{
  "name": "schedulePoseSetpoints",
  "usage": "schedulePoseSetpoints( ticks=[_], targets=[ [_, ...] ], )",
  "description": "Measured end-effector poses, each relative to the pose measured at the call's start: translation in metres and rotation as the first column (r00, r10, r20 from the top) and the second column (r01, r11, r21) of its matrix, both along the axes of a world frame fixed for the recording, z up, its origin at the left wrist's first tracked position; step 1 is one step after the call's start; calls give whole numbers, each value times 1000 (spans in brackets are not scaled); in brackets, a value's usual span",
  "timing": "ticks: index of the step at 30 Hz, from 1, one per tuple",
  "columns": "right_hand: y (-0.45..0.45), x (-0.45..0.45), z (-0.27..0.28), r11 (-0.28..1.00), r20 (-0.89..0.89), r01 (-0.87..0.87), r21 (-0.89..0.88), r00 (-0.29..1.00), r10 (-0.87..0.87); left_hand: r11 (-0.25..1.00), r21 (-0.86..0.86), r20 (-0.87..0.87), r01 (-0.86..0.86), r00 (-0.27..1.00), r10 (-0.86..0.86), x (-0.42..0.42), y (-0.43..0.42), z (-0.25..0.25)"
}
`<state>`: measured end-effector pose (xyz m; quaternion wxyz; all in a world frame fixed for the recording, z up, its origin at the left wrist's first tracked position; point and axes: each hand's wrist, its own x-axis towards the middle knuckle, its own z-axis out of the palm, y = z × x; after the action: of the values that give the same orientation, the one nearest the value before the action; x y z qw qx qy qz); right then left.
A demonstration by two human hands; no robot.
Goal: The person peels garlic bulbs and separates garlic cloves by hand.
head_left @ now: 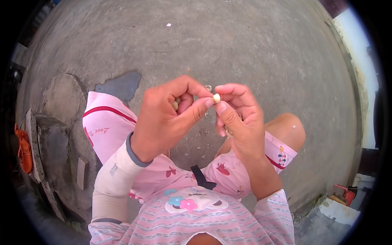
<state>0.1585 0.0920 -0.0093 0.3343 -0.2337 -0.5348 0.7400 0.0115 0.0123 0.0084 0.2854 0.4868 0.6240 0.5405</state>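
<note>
At the bottom edge of the frame, nearest of all, is a pink and grey striped top [175,228] with a blue and a pink flower patch on it. Above it, a pale sleeve [118,173] covers the left forearm, while the right forearm is bare below a short sleeve. Both hands meet just above the middle of the frame. The left hand [157,114] has its thumb and forefinger pinched together on the left side of a small pale kernel [217,97], which sits at the very tips of that grip; more pale round pieces [175,104] rest within its curled fingers. The right hand [249,122] is bent around the other side, thumb tip just below the kernel and forefinger just above, so that the kernel lies between them; whether this grip presses on it, I cannot tell. Brownish bits [239,116] show by the right palm, partly hidden. Under the hands, pink printed trousers [108,130] cover the spread legs, a black strap [200,177] lies between them, and the right knee [290,127] is bare. Beyond is a grey concrete floor [253,49], with a dark patch [122,83] left of centre and a small whitish scrap [168,25] near the top. An orange object [23,149] is at the left edge, a red one [348,196] at lower right.
</note>
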Motion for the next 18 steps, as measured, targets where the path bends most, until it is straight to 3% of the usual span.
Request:
schedulePoseSetpoints(
  ticks=[4,7,10,13,16,18],
  targets=[
    [4,3,0,967,85,-14,253,996,-8,1000,-18,-42,8,999,-8,0,-1,3],
    [3,4,0,981,80,-7,195,997,-9,997,-71,60,19,998,-15,1,-2,3],
    [5,4,0,998,33,16,56,999,-18,1000,21,233,11,972,-15,2,-2,9],
    [8,6,2,999,2,-33,-5,999,33,997,44,114,68,991,-73,-11,-1,-1],
    [8,5,2,998,-21,-48,-37,999,47,995,76,46,-62,997,58,-2,1,0],
    [7,5,3,996,-27,-58,-65,998,57,998,44,141,-49,989,43,2,0,5]
  ],
)
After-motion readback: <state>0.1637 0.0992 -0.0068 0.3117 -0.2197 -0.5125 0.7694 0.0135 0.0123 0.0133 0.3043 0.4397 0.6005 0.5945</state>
